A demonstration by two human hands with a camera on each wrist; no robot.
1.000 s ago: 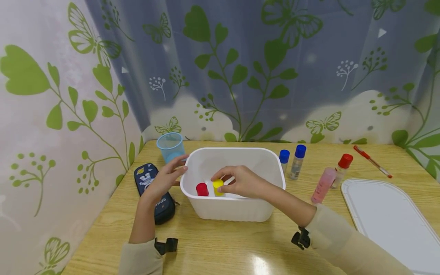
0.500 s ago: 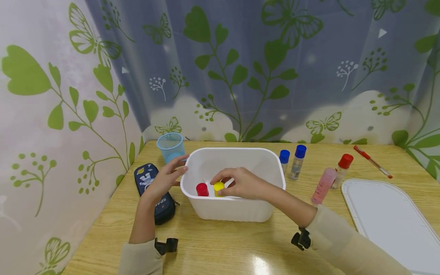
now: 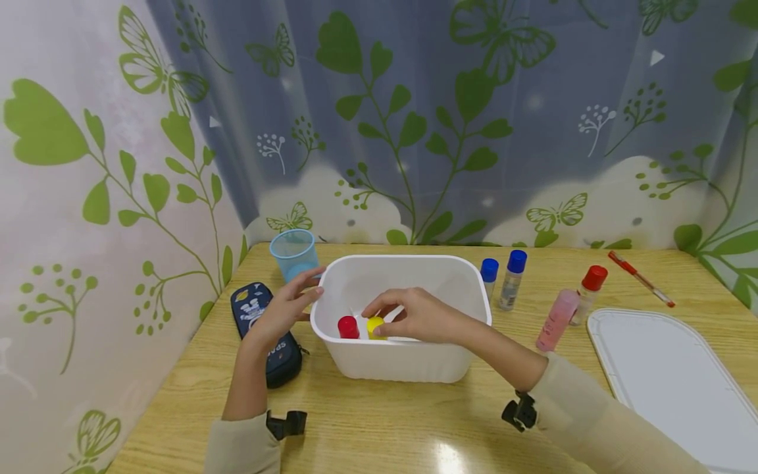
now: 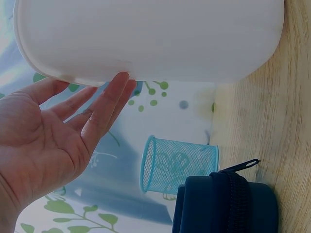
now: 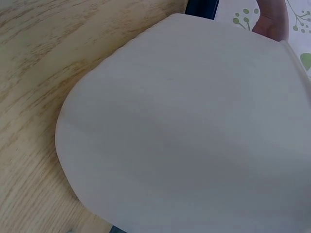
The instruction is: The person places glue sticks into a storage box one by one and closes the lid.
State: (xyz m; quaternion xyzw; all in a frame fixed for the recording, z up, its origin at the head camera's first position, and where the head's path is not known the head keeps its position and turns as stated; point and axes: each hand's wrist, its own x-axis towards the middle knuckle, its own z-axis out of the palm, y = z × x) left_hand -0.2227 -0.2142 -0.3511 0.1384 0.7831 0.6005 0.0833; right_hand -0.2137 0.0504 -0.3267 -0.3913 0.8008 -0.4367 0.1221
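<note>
Right hand (image 3: 422,316) reaches into the white tub (image 3: 468,276), fingers pinching the yellow-capped bottle (image 3: 374,326) beside a red-capped one (image 3: 348,326). Left hand (image 3: 284,307), fingers straight, steadies the tub's rim. Placing looks underway; next calls for letting go upright.

My wooden table (image 3: 379,428) stands against a blue-grey and white curtain (image 3: 414,118) printed with green leaves and butterflies; light glares off the tabletop near me.

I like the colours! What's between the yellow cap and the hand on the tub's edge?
A red cap, inside the white tub, seen in the head view.
</note>
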